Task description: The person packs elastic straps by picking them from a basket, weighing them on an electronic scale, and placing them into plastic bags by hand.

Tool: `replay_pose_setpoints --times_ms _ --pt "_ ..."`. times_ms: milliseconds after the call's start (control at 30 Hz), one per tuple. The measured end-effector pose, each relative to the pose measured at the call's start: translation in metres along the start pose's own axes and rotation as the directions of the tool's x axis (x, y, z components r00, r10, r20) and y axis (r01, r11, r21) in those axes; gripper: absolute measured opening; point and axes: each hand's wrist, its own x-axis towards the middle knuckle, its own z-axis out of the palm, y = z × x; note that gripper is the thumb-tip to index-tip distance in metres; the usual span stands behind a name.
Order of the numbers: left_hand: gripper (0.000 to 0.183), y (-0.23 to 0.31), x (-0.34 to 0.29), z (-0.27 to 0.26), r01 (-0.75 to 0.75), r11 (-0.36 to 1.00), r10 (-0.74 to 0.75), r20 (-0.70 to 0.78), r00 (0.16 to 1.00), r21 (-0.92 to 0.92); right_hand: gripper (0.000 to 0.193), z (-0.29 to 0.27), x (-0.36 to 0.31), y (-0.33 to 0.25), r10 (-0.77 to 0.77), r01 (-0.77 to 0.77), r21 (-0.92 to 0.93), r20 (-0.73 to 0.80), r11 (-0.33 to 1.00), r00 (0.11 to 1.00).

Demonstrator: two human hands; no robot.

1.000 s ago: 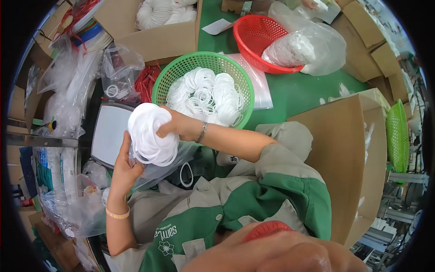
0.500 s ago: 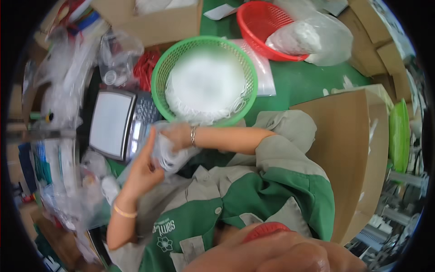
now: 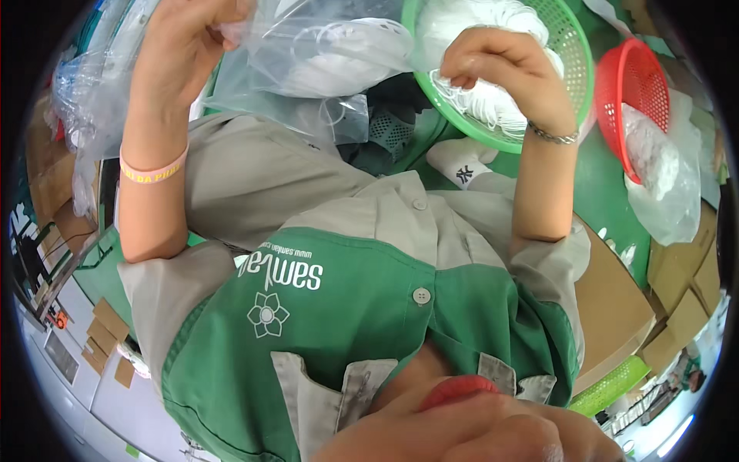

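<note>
My left hand (image 3: 188, 46) pinches the edge of a clear plastic bag (image 3: 269, 65) at the upper left. Inside the bag lies a bundle of white cord loops (image 3: 346, 58). My right hand (image 3: 504, 69) is raised over the near rim of a green basket (image 3: 577, 69), its fingers curled together beside the bag's right side. What the right fingertips hold, if anything, cannot be made out. A heap of thin white cord (image 3: 489, 19) fills the basket, partly hidden behind the right hand.
A red basket (image 3: 622, 65) stands to the right, with a clear bag of white material (image 3: 650, 150) hanging over its rim. More plastic bags (image 3: 96, 100) crowd the left. A cardboard box (image 3: 616, 308) stands by my right arm, near a light green basket (image 3: 612, 389).
My hands were close together at the bag, near a scale. Now they are apart, the right one over the green basket and the left on the bag's edge. The view has also shifted.
</note>
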Motion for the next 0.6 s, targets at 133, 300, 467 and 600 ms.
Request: replay_pose_setpoints --times_ms 133,300,467,600 --pt "0.062 0.004 0.004 0.008 -0.004 0.979 0.07 -0.315 0.946 0.203 0.018 0.042 0.021 0.075 0.187 -0.02 -0.455 0.323 0.89 0.928" --pt "0.059 0.016 0.003 -0.004 -0.158 0.973 0.197 -0.254 0.947 0.167 0.019 0.111 0.024 0.205 0.603 -0.087 -0.925 0.167 0.369 0.78" --pt "0.06 0.029 0.0 0.019 -0.17 0.962 0.254 -0.462 0.85 0.215 0.043 0.142 0.044 0.238 0.161 0.106 -0.875 0.204 0.473 0.966" --pt "0.06 0.027 -0.003 0.013 -0.19 0.957 0.256 -0.329 0.909 0.22 0.033 0.144 0.054 0.245 0.249 -0.075 -0.819 0.084 0.569 0.965"
